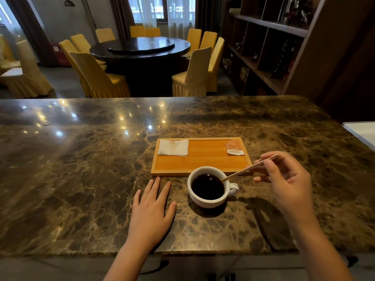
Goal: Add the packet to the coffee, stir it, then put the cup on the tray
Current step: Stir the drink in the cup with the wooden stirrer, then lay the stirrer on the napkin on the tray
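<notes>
Marble worktop (81,169), dark brown with pale veining and a polished surface, carries all items. 1 white coffee cup (209,187) stands on the worktop just in front of the near edge of a wooden tray (200,161), not on it; its handle points right and it holds black coffee (207,186). 1 wooden stir stick (249,168) slants from upper right down into the cup, its lower end at the coffee by the right rim. Right hand (288,185) is raised to the right of the cup, its fingers (267,165) pinched closed on the upper end of the stick. Left hand (151,211) lies palm down on the worktop just left of the cup, fingers spread flat and gripping nothing, apart from the cup. On the tray, 1 orange packet (234,147) lies at the far right corner; whether it is torn cannot be told. 1 folded white napkin (173,147) lies at the far left corner, well apart from the packet.
</notes>
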Motion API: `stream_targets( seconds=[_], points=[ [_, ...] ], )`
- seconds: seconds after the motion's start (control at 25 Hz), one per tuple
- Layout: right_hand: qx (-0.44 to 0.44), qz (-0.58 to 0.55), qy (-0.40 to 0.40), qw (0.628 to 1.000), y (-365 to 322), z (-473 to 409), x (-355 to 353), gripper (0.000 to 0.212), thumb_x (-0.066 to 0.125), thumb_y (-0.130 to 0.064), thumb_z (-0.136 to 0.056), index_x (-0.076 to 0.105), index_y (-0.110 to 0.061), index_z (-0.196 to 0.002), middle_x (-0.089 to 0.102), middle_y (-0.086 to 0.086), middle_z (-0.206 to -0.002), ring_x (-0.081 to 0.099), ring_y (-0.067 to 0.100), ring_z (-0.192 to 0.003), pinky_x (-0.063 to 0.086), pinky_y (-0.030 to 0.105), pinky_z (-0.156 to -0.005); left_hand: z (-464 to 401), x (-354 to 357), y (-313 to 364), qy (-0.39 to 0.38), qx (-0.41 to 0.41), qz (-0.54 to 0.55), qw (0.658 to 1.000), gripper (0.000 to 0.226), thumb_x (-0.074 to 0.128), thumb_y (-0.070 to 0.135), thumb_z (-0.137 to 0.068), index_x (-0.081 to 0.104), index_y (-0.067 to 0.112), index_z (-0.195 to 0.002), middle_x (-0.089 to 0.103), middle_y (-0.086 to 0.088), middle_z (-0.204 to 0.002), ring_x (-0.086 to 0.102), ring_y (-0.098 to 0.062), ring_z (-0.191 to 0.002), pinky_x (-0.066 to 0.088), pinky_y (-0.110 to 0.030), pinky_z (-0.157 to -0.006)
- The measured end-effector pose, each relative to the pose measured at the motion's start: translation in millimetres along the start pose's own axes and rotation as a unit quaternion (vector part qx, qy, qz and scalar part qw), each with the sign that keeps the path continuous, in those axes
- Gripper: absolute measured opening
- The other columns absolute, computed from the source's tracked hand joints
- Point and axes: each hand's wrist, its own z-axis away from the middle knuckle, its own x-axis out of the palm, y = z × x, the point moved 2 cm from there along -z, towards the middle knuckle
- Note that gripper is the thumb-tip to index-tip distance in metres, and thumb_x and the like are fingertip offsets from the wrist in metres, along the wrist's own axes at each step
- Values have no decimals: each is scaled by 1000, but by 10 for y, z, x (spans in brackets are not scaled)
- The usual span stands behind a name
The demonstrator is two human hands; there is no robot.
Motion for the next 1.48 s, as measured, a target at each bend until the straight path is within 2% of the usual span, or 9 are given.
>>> stream_targets(
  seconds=[0.12,0.28,0.4,0.6,0.72,0.8,1.0,1.28,1.48],
  points=[
    [-15,4,0,1000,-76,-58,-2,19,49,-9,-90,63,-22,-89,70,0,-87,69,14,-83,57,18,-58,-1,-4,1,0,-2,-1,1000,70,5,60,-78,15,31,-141,8,-1,-152,-9,-7,-132,-2,-42,-110],
    [-66,6,-44,997,-152,-183,150,17,57,-19,-83,68,-24,-94,74,-14,-90,70,9,-81,57,20,-63,4,-10,9,-6,-6,-2,1000,70,5,60,-78,14,32,-141,6,0,-153,-10,-7,-132,-3,-41,-110],
    [-185,95,-101,973,-143,-369,379,16,62,-19,-86,68,-17,-101,72,-9,-96,70,8,-82,58,22,-67,9,-29,19,-3,-7,-1,1000,70,5,60,-78,15,32,-141,7,0,-153,-11,-6,-131,-4,-39,-109],
    [-432,237,-207,845,25,-678,953,24,53,-16,-89,68,-4,-102,75,9,-97,70,17,-87,52,21,-78,13,-62,37,-16,-16,0,1000,71,1,61,-76,10,35,-141,0,3,-152,-16,-4,-129,-9,-36,-107],
    [-507,256,-285,772,169,-817,1247,27,46,-20,-94,66,-7,-106,75,10,-97,72,21,-82,58,28,-67,6,-77,47,-29,-21,-3,999,72,-1,61,-74,6,36,-141,-8,6,-150,-18,-4,-130,-11,-37,-108],
    [-542,269,-330,725,290,-888,1391,25,51,-18,-90,65,-7,-107,75,11,-96,72,22,-80,59,29,-61,-3,-76,41,-37,-25,-2,999,71,-2,62,-74,3,37,-140,-10,8,-149,-19,-5,-131,-10,-38,-109],
    [-601,272,-396,639,576,-959,1591,34,62,-12,-83,56,-7,-116,74,13,-97,71,23,-77,59,31,-52,-10,-76,44,-45,-32,8,998,56,20,56,-90,3,39,-140,-9,8,-152,-17,-7,-135,-10,-39,-112],
    [-625,273,-443,581,746,-949,1683,30,65,-19,-84,60,-8,-111,72,12,-99,69,22,-80,55,28,-49,1,-78,56,-44,-34,10,998,55,24,53,-91,3,39,-140,-9,10,-152,-18,-6,-134,-9,-40,-113],
    [-584,289,-489,580,781,-942,1707,25,53,-30,-92,62,-10,-105,73,9,-97,69,21,-81,55,29,-48,0,-70,55,-43,-36,5,998,55,21,55,-90,1,41,-140,-9,10,-152,-18,-6,-135,-9,-40,-112]
  ],
)
